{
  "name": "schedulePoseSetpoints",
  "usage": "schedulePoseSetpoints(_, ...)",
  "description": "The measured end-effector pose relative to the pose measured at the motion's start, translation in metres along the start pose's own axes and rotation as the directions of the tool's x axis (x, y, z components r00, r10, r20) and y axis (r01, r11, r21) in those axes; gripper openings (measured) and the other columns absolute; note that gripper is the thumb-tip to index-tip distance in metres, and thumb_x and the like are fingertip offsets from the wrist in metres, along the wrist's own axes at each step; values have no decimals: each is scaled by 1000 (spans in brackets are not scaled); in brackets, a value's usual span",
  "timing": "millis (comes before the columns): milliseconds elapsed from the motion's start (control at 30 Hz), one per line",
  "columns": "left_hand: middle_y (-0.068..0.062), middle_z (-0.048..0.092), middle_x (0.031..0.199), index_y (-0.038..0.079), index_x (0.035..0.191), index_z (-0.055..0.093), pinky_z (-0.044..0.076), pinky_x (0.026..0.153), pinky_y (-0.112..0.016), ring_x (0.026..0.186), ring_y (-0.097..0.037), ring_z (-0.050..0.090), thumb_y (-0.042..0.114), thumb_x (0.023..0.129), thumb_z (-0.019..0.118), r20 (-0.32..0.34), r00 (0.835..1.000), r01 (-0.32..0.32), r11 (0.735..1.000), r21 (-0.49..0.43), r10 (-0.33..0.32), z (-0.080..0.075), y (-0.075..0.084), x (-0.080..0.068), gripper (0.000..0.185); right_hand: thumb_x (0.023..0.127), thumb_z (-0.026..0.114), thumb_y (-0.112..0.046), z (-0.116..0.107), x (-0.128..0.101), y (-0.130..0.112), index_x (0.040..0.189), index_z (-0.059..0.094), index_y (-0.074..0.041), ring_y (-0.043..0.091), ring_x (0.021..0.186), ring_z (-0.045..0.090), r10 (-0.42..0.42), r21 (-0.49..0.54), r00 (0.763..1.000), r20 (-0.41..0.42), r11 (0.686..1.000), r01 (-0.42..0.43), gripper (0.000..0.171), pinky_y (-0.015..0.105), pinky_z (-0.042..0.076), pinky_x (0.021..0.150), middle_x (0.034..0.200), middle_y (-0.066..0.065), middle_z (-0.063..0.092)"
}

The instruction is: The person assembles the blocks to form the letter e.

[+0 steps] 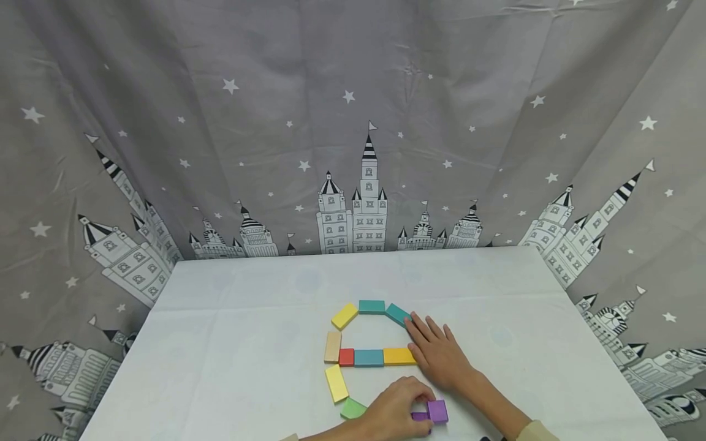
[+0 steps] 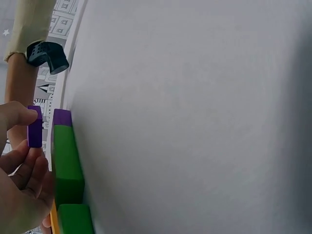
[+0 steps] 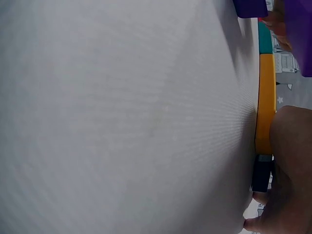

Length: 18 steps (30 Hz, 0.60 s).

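Observation:
My left hand (image 1: 421, 405) pinches a small purple block (image 1: 438, 411) between thumb and fingers near the table's front edge. The left wrist view shows that purple block (image 2: 34, 127) held just off the cloth beside a second purple block (image 2: 62, 117) and a green block (image 2: 67, 163). My right hand (image 1: 429, 338) lies flat with straight fingers. Its side is against the end of an orange-yellow block (image 1: 399, 356) and its fingertips reach a teal block (image 1: 398, 314). In the right wrist view the orange-yellow block (image 3: 266, 97) lies next to my hand (image 3: 288, 165).
Coloured blocks form a loop on the white tablecloth (image 1: 248, 343): a yellow block (image 1: 344, 315), a teal one (image 1: 372, 307), a tan one (image 1: 333, 346), a red one (image 1: 346, 357), a blue one (image 1: 368, 358), a yellow one (image 1: 336, 383) and a green one (image 1: 353, 408). A grey castle-print curtain (image 1: 353, 122) hangs behind.

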State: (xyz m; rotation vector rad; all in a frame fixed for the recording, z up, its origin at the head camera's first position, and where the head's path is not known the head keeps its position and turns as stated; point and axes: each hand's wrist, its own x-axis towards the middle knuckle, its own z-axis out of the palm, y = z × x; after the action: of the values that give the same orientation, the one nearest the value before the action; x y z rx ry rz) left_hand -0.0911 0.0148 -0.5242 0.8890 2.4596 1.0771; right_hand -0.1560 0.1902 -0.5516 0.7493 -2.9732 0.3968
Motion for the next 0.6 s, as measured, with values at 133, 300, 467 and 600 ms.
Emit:
schedulePoseSetpoints(133, 21, 53, 93, 18, 107, 69, 45, 80, -18, 86, 5, 45, 26, 83, 81, 15, 1000, -1, 1000, -2, 1, 3, -1, 0, 29, 106, 44, -34, 1, 0, 1, 154, 38, -10, 41, 142, 32, 0, 0, 1000, -9, 1000, 0, 54, 68, 24, 108, 159, 11, 33)
schedulePoseSetpoints(300, 20, 52, 92, 16, 108, 69, 43, 77, -16, 86, 5, 45, 23, 82, 80, 22, 999, -27, 1000, 6, 27, 6, -3, -1, 29, 107, 41, -36, 2, 1, 1, 156, 35, -11, 39, 144, 29, 12, 3, 1000, 14, 1000, -12, 55, 67, 22, 109, 160, 9, 30)
schedulePoseSetpoints(467, 20, 51, 91, 15, 106, 70, 43, 76, -15, 85, 6, 44, 24, 82, 79, 19, 999, -40, 999, 15, 40, 7, -4, -1, 28, 107, 40, -36, 1, 2, 1, 155, 35, -11, 40, 144, 29, 7, 11, 1000, 16, 1000, -7, 55, 68, 21, 109, 160, 10, 30)
schedulePoseSetpoints(600, 20, 51, 90, 15, 106, 70, 43, 76, -15, 85, 6, 44, 24, 82, 80, 17, 999, -52, 998, 29, 51, 9, -5, 0, 28, 107, 40, -36, 1, 1, 1, 156, 34, -11, 40, 144, 28, 5, 8, 1000, 24, 1000, -5, 55, 68, 21, 109, 160, 10, 29)
